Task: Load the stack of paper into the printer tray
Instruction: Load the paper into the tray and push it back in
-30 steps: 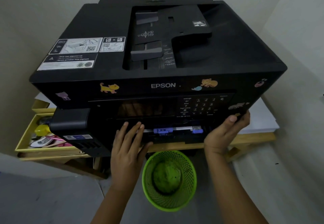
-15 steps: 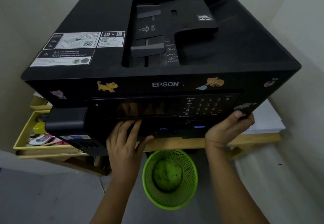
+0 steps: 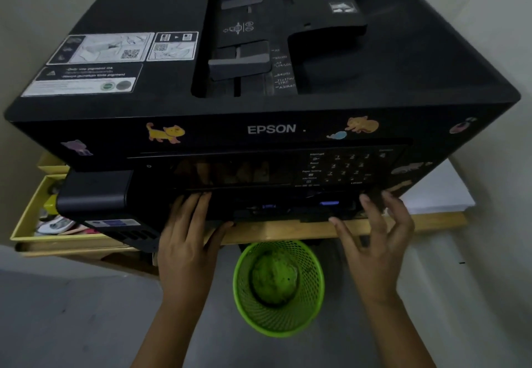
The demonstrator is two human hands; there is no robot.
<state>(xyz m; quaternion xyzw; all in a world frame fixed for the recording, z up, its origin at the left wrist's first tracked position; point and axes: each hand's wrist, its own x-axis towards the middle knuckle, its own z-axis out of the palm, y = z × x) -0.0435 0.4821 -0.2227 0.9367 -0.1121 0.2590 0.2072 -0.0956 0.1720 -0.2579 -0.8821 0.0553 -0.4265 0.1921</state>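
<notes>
Far left, a shallow yellow cardboard box (image 3: 21, 223) sits on the pale wooden shelf (image 3: 288, 230), its contents a blurred jumble, partly tucked beneath the big matte-black Epson printer (image 3: 403, 79), a boxy plastic machine whose front lip overhangs the shelf edge. Three white instruction labels lie flat on its lid at the left, and cartoon animal stickers dot the front band, a yellow cat sticker (image 3: 165, 132) at left and an orange one (image 3: 361, 124) at right among them. The left hand (image 3: 187, 241) lies against the dark recess under the glossy control panel, four fingers straight and pushed up into the slot, thumb splayed right along the lower edge; it curls round nothing. Between the two hands, the black printer tray (image 3: 288, 212) sits pushed in, showing two small blue tabs; whether paper lies inside cannot be told. Below, one round lime-green mesh wastebasket (image 3: 277, 287) stands on the grey floor with open room all around. The right hand (image 3: 377, 241) is spread, thumb tip touching the tray's front lip and fingertips at the printer's lower front; it grips nothing. Far right, one flat white stack of paper (image 3: 437, 194) rests on the shelf beside the printer, just beyond the right hand, its square edges crisp.
</notes>
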